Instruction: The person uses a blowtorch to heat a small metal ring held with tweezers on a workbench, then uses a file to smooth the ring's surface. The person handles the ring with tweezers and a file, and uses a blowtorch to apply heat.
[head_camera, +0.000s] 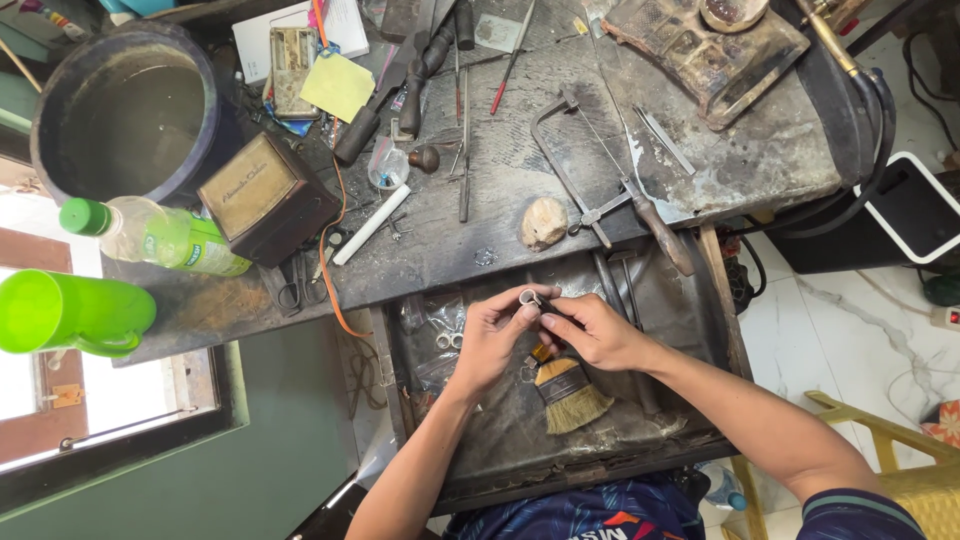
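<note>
Your left fingers (522, 305) & right fingers (552, 318) pinch a small metal ring (530, 296) btwn them, over the open drawer (690, 330). Ring detail too small to read. Brush (570, 392) lies just below your hands, handle partly hidden. Saw (610, 190) on worktop (740, 150) beyond.

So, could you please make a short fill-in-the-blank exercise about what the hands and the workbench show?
1. Both hands hold a small metal ____ between their fingers.
2. Below the hands, a ____ with pale bristles lies in the open drawer.
3. The frame saw lies on the ____.
4. The plastic bottle's cap is ____.

Missing words: ring; brush; workbench; green
</note>
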